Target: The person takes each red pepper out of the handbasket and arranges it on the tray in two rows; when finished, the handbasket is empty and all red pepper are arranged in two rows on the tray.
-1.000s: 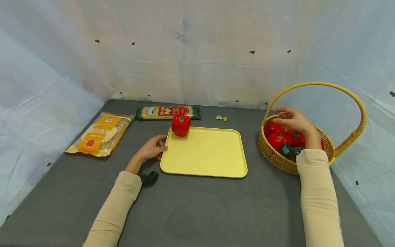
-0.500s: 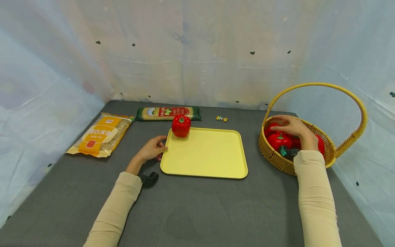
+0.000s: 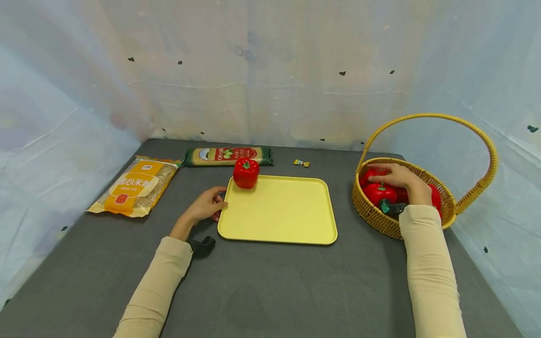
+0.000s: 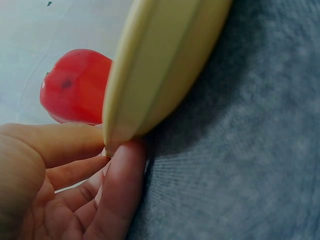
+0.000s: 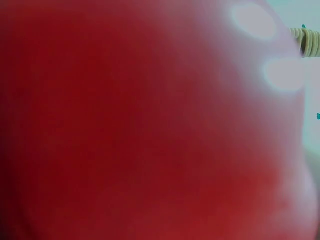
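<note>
My left hand [image 3: 205, 205] pinches the left rim of a yellow tray [image 3: 281, 211]; the left wrist view shows thumb and fingers at its edge. At the tray's back left corner stands a red bell pepper [image 3: 245, 173], also seen beyond the rim in the left wrist view. My right hand [image 3: 400, 178] reaches into a wicker basket [image 3: 374, 219] and grips a red bell pepper [image 3: 368, 176] at its back left side. Another red bell pepper [image 3: 379, 194] sits in front of that one, with more partly hidden under my hand. A blurred red pepper [image 5: 140, 120] fills the right wrist view.
A green pasta pack [image 3: 226, 156] lies behind the tray, with a small yellow wrapped candy [image 3: 301, 163] to its right. At the left rests an orange bag of grain [image 3: 137, 185]. The basket's tall handle [image 3: 431, 115] arches over it. Pale sheeting surrounds the grey table [image 3: 296, 291].
My right hand has lowered into the basket, from above the peppers to around the back left one. My left hand keeps its hold on the tray, which stays in place.
</note>
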A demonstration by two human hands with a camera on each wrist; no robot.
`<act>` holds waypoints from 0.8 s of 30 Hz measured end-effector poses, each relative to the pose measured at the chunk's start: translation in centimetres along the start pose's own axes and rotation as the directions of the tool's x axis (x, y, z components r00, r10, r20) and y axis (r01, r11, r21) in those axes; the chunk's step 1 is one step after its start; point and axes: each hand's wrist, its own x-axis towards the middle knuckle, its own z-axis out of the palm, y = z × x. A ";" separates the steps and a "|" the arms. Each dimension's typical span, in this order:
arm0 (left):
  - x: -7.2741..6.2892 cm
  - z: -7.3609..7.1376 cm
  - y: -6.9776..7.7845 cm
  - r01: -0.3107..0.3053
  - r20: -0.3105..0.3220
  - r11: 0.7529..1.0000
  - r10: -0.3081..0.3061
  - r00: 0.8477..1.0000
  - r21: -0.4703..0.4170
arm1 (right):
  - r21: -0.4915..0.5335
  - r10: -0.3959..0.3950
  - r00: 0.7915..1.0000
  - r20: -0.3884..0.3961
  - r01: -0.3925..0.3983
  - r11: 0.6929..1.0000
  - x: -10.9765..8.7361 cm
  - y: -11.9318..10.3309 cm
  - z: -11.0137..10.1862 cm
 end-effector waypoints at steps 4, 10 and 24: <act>-0.1 0.0 0.0 0.003 -0.001 1.000 -0.003 1.000 0.000 | 0.002 0.036 0.999 0.003 -0.036 0.999 0.0 -0.1 0.0; 0.0 0.0 0.1 0.002 -0.003 1.000 -0.002 1.000 0.003 | -0.002 0.017 1.000 -0.019 -0.017 1.000 -0.2 -0.2 -0.1; -0.1 0.0 -0.1 -0.019 -0.001 1.000 0.019 1.000 -0.006 | 0.123 -0.064 0.997 -0.035 0.068 0.990 -0.7 0.3 -0.9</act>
